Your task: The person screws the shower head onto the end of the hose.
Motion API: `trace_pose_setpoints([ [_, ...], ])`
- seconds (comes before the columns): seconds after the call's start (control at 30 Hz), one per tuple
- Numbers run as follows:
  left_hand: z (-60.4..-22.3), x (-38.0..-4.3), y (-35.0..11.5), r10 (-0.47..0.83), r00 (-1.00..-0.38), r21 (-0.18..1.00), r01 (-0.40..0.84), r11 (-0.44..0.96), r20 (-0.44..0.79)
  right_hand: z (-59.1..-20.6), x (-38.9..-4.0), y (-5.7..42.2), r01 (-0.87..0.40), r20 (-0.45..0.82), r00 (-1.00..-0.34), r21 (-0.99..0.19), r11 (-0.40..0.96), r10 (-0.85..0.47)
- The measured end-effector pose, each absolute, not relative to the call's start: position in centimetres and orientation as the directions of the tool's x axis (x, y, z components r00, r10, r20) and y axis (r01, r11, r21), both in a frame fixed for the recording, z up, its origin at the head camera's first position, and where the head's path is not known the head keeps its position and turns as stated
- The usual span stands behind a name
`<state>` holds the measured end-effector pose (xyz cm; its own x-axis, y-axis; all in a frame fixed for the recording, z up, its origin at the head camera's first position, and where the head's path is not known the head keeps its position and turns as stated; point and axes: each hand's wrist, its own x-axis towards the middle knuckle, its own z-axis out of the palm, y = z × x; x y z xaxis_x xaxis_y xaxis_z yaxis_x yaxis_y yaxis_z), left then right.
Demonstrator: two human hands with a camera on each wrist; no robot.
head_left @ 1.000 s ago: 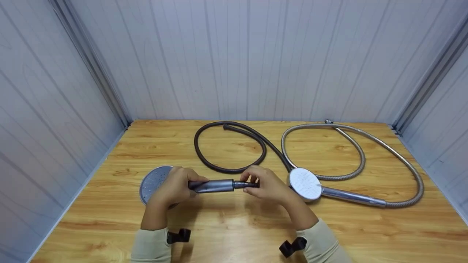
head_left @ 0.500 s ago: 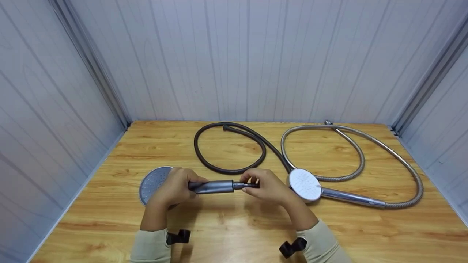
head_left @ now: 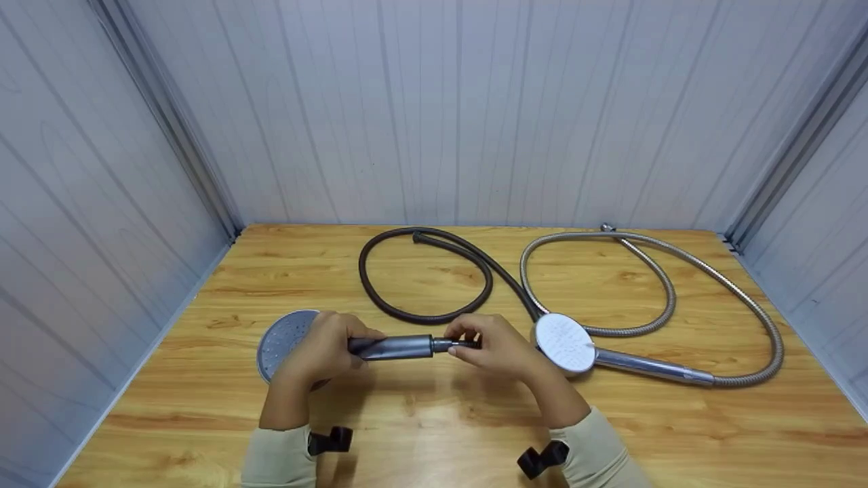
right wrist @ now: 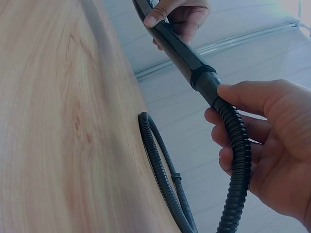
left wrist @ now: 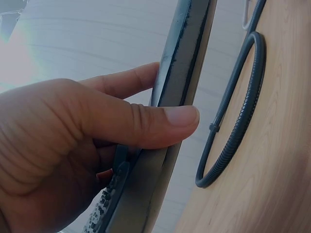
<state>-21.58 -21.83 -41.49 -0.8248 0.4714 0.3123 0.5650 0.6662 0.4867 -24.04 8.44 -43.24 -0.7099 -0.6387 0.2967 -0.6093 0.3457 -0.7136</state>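
Note:
My left hand [head_left: 325,349] grips a dark grey shower head [head_left: 400,347] by its handle, just behind the round spray face at the left of the head view. In the left wrist view the thumb lies across the handle [left wrist: 182,73]. At the handle's other end, my right hand [head_left: 498,346] pinches the hose connector [right wrist: 208,86] between thumb and fingers. The connector meets the handle end in the right wrist view. From it the ribbed black hose [right wrist: 238,145] bends down past the right fingers. Its far part lies looped on the wooden table, with a loose end fitting inside the loop.
A chrome shower head with a white face [head_left: 564,342] lies right of my right hand, over part of the black hose. Its silver hose [head_left: 732,285] loops across the table's right side. Pale panel walls [head_left: 434,122] enclose the table at the back and both sides.

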Motion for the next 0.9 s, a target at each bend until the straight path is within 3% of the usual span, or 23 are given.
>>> trace_pose_setpoints([
  [0.9, -41.39, -21.53, -21.69, 0.457, -0.844, 0.500, 0.535, 0.681, 0.282, -43.36, -24.21, 8.52, -0.635, 0.321, -0.696, -0.692, 0.343, -0.642],
])
